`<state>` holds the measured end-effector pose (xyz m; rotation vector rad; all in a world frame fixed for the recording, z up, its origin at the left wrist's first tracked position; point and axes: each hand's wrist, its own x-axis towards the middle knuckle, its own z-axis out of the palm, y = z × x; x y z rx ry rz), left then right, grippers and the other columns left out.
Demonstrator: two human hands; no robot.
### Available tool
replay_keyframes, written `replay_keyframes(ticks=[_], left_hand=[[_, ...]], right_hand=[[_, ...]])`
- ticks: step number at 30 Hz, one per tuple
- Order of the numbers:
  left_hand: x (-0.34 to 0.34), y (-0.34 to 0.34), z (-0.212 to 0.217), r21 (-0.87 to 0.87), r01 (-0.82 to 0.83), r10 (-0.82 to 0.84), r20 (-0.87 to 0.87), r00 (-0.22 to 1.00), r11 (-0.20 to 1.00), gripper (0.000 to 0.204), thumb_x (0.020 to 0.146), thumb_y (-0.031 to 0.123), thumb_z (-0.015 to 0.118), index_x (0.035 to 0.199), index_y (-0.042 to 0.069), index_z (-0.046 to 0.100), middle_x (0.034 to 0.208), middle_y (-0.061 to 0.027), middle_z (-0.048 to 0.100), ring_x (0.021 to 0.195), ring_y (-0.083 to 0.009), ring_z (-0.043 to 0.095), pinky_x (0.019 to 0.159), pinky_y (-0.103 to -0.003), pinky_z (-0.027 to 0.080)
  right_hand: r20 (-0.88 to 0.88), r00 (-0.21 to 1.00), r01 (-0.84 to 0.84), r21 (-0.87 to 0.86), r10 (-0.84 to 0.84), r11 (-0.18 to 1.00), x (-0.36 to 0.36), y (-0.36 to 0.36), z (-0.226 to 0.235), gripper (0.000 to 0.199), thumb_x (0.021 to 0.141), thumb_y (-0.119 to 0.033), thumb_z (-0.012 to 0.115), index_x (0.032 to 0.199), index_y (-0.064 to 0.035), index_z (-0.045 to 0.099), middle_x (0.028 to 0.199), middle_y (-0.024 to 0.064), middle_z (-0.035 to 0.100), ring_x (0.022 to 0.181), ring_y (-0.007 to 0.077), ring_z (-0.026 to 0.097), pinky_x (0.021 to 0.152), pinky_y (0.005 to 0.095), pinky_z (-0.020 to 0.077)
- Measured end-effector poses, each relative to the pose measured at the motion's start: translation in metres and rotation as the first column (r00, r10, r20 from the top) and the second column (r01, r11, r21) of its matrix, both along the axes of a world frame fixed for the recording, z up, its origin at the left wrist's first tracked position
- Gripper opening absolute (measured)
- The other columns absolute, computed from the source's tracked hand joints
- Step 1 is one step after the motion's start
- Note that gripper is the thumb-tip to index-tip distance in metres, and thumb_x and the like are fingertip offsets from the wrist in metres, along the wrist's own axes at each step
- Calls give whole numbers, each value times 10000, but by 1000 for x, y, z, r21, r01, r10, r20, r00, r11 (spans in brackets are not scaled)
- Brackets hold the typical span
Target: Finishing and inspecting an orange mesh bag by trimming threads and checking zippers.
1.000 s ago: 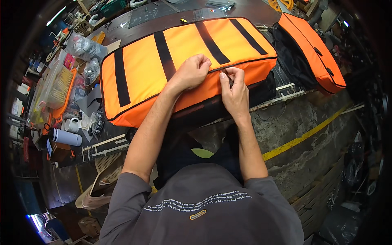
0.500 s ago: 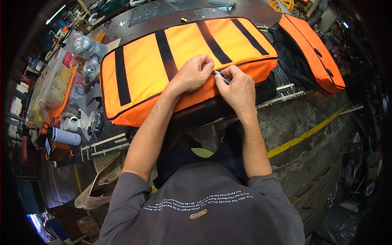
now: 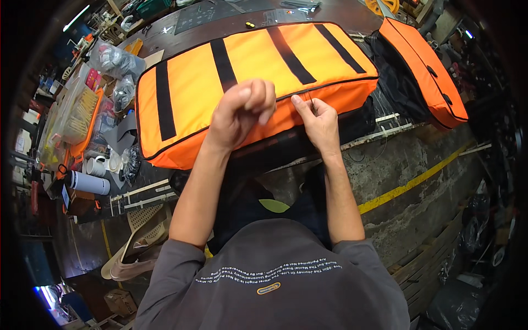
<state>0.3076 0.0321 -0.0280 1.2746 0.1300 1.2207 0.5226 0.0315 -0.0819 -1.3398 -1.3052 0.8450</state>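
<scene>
A large orange bag (image 3: pixel 253 66) with black strips across its top and black piping round its edge lies before me. My left hand (image 3: pixel 242 113) is raised above the bag's near edge, its fingers curled in and slightly blurred; whether a thread is in them is hidden. At the near side, right of the middle, my right hand (image 3: pixel 320 126) is closed with its thumb by the black piping. A small dark metal tool (image 3: pixel 314 108) shows between its fingers, mostly covered.
Another orange and black bag (image 3: pixel 423 69) stands at the right. To the left are a clear plastic box (image 3: pixel 77 118), white cups (image 3: pixel 99 164) and a white bottle (image 3: pixel 88 183). A beige chair (image 3: pixel 135 242) stands below the table's edge.
My left hand has lifted off the bag's edge, back toward me and left. My right hand has shifted slightly down and right, turning the metal tool mostly out of sight.
</scene>
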Motion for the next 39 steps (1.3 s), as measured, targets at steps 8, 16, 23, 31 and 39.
replay_keyframes(ticks=[8, 16, 23, 31, 39], left_hand=[[-36, -47, 14, 337, -36, 256, -635, 729, 941, 184, 994, 127, 836, 869, 11, 767, 811, -47, 683, 734, -157, 637, 665, -321, 485], [-32, -40, 9, 726, -381, 797, -602, 49, 573, 98, 942, 116, 838, 1010, 45, 831, 916, -99, 744, 806, -282, 732, 717, -395, 562], [-8, -26, -9, 817, -376, 874, -485, -35, 438, 114, 946, 152, 844, 999, 54, 819, 941, -92, 744, 805, -291, 733, 708, -405, 567], [18, -18, 5, 658, -470, 801, -554, 226, 588, 120, 1000, 164, 770, 1004, 43, 772, 919, -119, 734, 823, -319, 725, 728, -414, 565], [27, 10, -8, 754, -454, 861, -504, 65, 475, 148, 988, 205, 772, 1014, 68, 821, 954, -115, 764, 926, -333, 771, 787, -446, 618]], right_hand=[[-446, 895, -35, -17, 24, 999, -27, 20, -27, 295, 1029, -201, 847, 815, -37, 727, 712, -121, 551, 647, 3, 437, 568, 237, 332], [-557, 816, -100, 130, 156, 986, -27, 21, -59, 164, 1052, -125, 826, 924, -48, 760, 758, -132, 587, 669, -18, 464, 595, 199, 351], [-531, 834, -90, 138, 150, 986, -25, 20, -62, 148, 1063, -130, 813, 946, -49, 768, 752, -130, 588, 666, -19, 470, 593, 192, 355], [-523, 845, -64, 108, 112, 992, -28, 18, -57, 187, 1066, -194, 810, 979, -31, 779, 698, -104, 597, 533, 5, 485, 454, 219, 397], [-704, 710, -62, -38, 17, 997, -9, 18, -32, 237, 1097, -227, 764, 983, -19, 770, 621, -95, 476, 457, 4, 354, 419, 238, 267]])
